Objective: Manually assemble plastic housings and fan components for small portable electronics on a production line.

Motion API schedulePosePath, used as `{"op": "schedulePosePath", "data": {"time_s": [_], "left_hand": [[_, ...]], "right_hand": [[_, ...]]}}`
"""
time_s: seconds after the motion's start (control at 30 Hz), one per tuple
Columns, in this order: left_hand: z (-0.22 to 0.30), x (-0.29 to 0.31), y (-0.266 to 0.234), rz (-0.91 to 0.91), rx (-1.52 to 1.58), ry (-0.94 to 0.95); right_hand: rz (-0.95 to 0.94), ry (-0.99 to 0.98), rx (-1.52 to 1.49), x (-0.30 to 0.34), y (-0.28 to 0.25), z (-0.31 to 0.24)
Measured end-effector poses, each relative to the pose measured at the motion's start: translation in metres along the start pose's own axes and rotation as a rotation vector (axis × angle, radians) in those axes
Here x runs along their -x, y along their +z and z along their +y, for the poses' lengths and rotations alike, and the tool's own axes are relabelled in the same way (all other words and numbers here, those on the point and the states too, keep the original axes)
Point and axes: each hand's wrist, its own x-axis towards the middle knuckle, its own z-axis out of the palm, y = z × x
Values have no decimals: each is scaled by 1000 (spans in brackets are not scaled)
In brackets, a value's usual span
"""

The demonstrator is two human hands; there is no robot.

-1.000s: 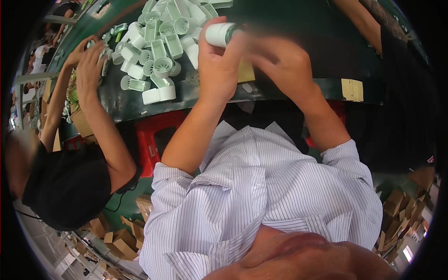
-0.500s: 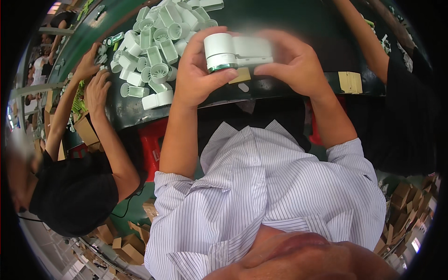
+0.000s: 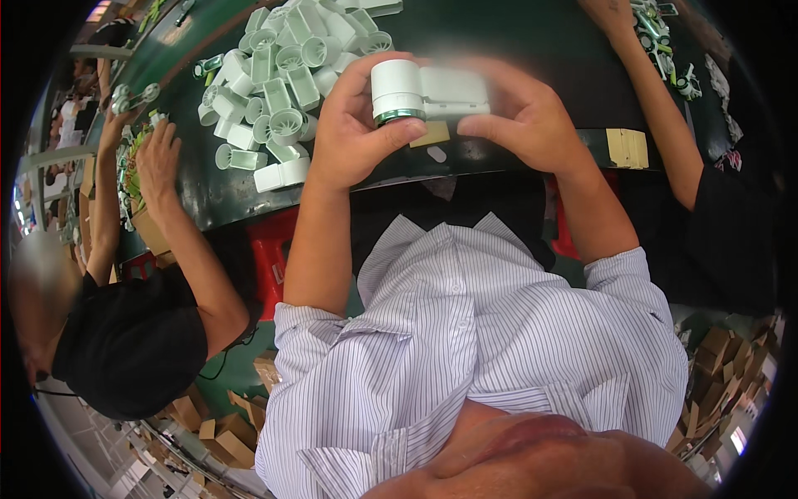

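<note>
Between my two hands is a white plastic housing (image 3: 397, 81), with a round drum at its left end and a flatter box-shaped part to the right. A shiny green band runs round the drum's lower edge. My left hand (image 3: 353, 125) is wrapped round the drum, its thumb along the bottom. My right hand (image 3: 528, 112) grips the box-shaped end, thumb below and fingers behind; that end is partly blurred. Below the housing, on the table, lie a yellow pad (image 3: 430, 133) and a small white oval piece (image 3: 436, 154).
A heap of pale plastic shells (image 3: 270, 91), some box-shaped and some round with spokes, covers the left part of the green table (image 3: 499, 29). Another yellow pad (image 3: 626, 148) sits at the front edge, right. Co-workers' arms reach in at the left (image 3: 170, 183) and right (image 3: 657, 100).
My hands and the housing have barely moved. The left co-worker has drawn both hands back, one now holding up a small wheeled part. The right co-worker's arm has shifted left and farther in.
</note>
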Motion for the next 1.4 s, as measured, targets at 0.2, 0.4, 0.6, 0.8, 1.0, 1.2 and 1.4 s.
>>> {"op": "schedulePosePath", "data": {"time_s": [0.2,0.4,0.6,0.8,1.0,1.2,1.4], "left_hand": [[-6,2,2,73,-40,52],[-9,1,-12,-94,-326,207],[-15,2,-5,-43,-417,306],[-9,2,0,39,-411,45],[4,0,14,43,-339,-204],[12,-6,21,183,-536,-233],[8,-8,23,152,-542,-73]], "right_hand": [[-13,56,-117,0,3,3],[-25,92,-150,2,3,2],[-54,76,-190,2,2,6],[87,-283,339,-6,0,2],[23,-439,964,-8,-6,-11],[147,226,-217,-2,-6,-7],[123,300,-494,-1,-12,15]]}}
